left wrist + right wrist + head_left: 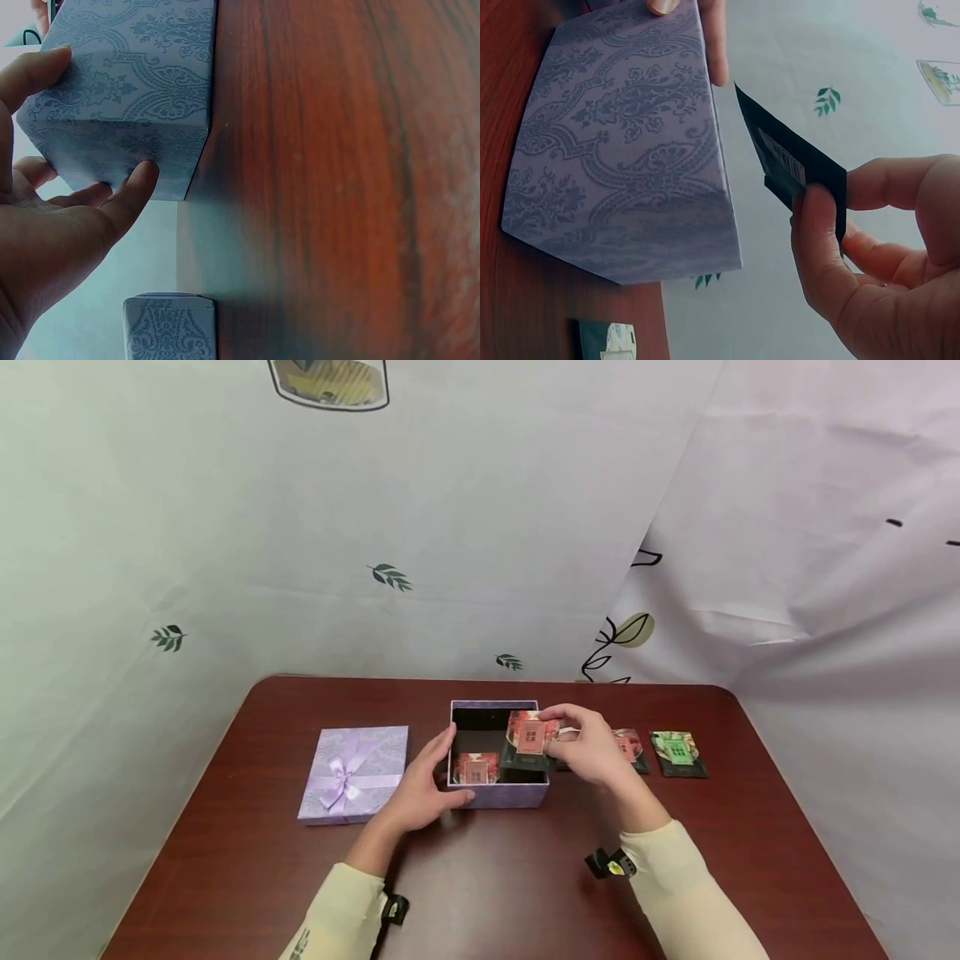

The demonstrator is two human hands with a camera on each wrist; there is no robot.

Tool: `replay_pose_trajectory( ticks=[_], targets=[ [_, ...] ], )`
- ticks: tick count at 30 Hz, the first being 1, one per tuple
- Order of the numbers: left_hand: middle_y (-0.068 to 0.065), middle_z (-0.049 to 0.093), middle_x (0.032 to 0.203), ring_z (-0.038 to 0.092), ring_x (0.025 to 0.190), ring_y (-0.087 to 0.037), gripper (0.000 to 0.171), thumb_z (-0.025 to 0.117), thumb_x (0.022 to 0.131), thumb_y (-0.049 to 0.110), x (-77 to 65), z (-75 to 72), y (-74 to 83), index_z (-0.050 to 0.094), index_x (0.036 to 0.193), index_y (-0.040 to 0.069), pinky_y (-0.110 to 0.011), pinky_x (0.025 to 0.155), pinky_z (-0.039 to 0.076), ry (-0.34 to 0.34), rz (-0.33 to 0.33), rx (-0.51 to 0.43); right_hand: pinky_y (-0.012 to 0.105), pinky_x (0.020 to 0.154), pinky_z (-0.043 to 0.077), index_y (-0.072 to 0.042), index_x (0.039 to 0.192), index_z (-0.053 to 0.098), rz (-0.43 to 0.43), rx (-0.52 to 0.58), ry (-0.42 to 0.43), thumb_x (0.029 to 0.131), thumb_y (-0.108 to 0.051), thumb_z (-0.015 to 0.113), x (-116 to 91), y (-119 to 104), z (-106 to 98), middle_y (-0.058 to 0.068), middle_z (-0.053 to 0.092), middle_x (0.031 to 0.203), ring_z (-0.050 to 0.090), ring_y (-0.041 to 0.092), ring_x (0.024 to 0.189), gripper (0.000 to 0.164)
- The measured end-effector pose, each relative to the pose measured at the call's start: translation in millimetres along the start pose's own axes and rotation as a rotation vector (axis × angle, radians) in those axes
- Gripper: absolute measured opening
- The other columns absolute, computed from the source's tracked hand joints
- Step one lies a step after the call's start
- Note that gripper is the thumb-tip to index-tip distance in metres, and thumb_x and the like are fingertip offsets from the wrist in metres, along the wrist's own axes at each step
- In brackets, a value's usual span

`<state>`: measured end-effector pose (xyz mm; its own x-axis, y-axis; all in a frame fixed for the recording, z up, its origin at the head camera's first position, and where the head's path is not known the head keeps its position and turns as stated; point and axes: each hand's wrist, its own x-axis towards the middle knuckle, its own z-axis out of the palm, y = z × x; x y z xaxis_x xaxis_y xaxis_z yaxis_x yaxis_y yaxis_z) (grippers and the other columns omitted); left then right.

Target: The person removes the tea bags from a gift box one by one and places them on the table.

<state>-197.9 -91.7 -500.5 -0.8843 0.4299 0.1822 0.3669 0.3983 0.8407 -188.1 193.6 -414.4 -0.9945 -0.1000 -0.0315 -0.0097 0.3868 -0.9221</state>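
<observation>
A lavender patterned box (502, 797) stands uncovered on the table. My left hand (422, 789) holds its near left corner, with the thumb on the front wall and the fingers along the left side (112, 139). Over the right part of the box, my right hand (591, 750) pinches a dark sachet with a red label (529, 737) between thumb and fingers. Its dark back, with a barcode patch, faces the right wrist camera, and a second dark edge shows behind the sachet (810, 154). Inside the box, at the front left, sits another red-labelled sachet (476, 768).
Left of the box lies its lavender lid (384, 753) with a ribbon bow. To the right are a red sachet (630, 747), partly hidden by my right hand, and a green-labelled sachet (678, 752). A pale printed curtain (450, 527) hangs behind the brown table (480, 877).
</observation>
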Motion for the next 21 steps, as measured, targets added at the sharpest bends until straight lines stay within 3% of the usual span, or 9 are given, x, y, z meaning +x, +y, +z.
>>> replay_pose_trajectory(
  ticks=[14,21],
  targets=[
    [-0.007,0.025,0.162,0.026,0.145,-0.029,0.104,0.087,0.078,0.016,-3.2,-5.1,0.4,0.024,0.161,0.018,-0.053,0.111,0.027,0.006,-0.014,-0.004,0.031,0.062,0.050,0.003,0.126,0.061,0.017,0.092,-0.015,0.087,0.003,0.068,-6.5,3.0,-11.3,0.019,0.064,0.112,0.065,0.021,0.078,0.039],
    [-0.012,0.026,0.161,0.028,0.144,-0.035,0.102,0.087,0.078,0.016,-1.6,-2.1,1.4,0.026,0.159,0.009,-0.058,0.109,0.029,0.004,0.015,-0.019,0.030,0.066,0.053,0.004,0.124,0.061,0.023,0.091,0.030,0.086,0.004,0.069,-11.9,7.6,-17.3,0.020,0.064,0.110,0.064,0.024,0.079,0.039]
  ],
)
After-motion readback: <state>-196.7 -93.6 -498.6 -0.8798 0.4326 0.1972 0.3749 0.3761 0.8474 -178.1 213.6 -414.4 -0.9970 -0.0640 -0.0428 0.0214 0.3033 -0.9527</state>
